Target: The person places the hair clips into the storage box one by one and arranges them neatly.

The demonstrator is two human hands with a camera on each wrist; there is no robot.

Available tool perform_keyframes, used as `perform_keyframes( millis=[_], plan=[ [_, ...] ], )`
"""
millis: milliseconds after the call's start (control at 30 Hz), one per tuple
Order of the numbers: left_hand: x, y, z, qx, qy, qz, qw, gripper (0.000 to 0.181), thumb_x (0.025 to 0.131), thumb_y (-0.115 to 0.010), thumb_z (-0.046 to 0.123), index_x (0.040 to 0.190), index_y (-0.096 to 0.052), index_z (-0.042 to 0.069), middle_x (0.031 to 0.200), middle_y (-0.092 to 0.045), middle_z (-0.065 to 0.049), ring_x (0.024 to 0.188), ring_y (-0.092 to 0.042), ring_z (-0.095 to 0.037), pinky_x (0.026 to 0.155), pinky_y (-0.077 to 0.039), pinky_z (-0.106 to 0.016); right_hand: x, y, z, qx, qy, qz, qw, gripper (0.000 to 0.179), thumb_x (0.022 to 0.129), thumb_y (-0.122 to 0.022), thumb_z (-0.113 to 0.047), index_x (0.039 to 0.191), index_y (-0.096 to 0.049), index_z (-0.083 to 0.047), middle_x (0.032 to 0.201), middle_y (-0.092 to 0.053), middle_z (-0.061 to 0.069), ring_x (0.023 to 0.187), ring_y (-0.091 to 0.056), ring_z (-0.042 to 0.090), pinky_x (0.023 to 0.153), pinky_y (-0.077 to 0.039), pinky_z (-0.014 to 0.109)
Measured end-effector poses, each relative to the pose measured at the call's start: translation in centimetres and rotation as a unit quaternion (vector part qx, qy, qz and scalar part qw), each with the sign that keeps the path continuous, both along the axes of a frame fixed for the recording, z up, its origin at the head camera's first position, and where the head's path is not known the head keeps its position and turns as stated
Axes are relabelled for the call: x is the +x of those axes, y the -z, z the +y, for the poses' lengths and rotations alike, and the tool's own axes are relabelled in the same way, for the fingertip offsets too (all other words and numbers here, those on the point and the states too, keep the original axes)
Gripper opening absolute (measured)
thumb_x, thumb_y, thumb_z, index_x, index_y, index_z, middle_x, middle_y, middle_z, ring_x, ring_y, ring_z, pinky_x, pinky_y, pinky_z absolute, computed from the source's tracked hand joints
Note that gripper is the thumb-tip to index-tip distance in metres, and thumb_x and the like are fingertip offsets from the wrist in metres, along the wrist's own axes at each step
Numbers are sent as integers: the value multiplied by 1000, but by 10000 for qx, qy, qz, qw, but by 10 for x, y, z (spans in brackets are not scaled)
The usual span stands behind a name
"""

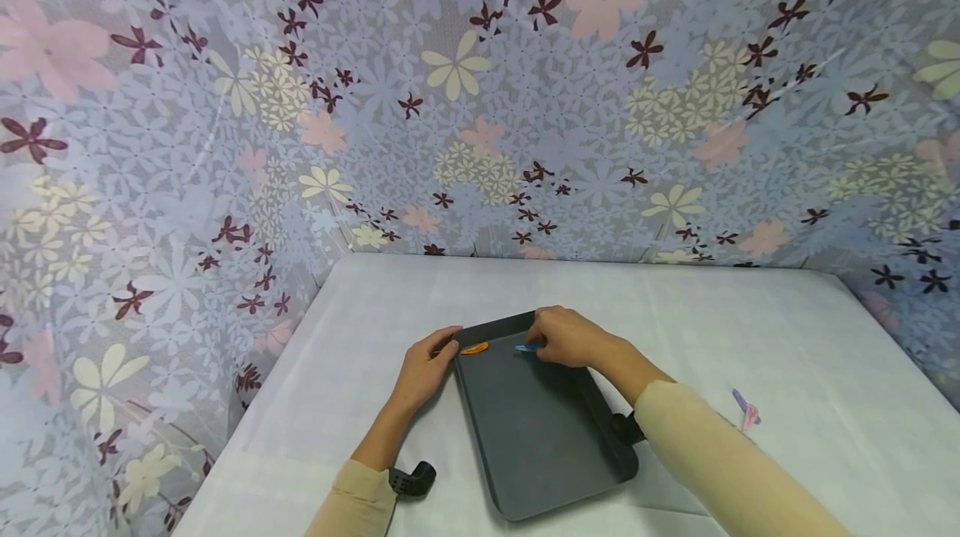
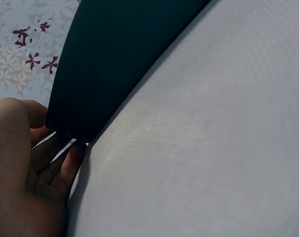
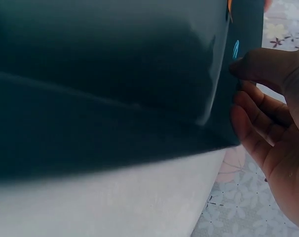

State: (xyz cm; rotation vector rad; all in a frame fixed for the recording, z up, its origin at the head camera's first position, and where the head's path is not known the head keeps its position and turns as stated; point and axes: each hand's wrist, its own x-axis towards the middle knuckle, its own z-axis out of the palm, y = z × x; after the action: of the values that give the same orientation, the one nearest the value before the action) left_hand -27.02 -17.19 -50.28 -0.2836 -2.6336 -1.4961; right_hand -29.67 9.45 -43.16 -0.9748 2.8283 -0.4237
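Observation:
A dark grey rectangular tray [image 1: 525,437] lies slightly turned on the white-covered table. My left hand [image 1: 422,370] grips its far left corner, thumb at the rim and fingers against the outer wall, as the left wrist view [image 2: 21,163] of that hand shows. Beside the thumb, inside the tray, lies a small slim orange piece [image 1: 475,348]. Over the far right part of the tray, my right hand [image 1: 567,337] pinches a small slim blue piece [image 1: 527,348] close above the tray floor. In the right wrist view the blue piece [image 3: 236,49] shows just beyond the thumb tip.
On the white tablecloth [image 1: 825,370] to the right lie a small purple piece [image 1: 741,398] and a pink piece [image 1: 750,415], touching or overlapping. Floral fabric [image 1: 480,103] hangs behind the table and along its left side. Each wrist wears a black camera mount.

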Motion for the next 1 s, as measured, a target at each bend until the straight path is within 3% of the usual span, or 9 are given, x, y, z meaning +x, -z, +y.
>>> perform_keyframes(
  millis=[667,1000],
  plan=[
    [-2,2,-1,22,73,44,10000,31,96,-52,34,126,-59,30,126,-63,1,118,-58,-21,101,-44,-45,-9,11,-19,165,152,109,9997,21,80,-69,-11,101,-75,-12,95,-62,0,82,-55,12,73,-48,30],
    [-2,3,-1,28,66,10,10000,31,96,-52,34,126,-60,29,125,-64,2,118,-58,-20,101,-44,-44,-13,17,-29,100,158,122,9998,22,82,-68,-11,103,-74,-14,93,-61,-1,82,-54,11,73,-48,30]
  ],
)
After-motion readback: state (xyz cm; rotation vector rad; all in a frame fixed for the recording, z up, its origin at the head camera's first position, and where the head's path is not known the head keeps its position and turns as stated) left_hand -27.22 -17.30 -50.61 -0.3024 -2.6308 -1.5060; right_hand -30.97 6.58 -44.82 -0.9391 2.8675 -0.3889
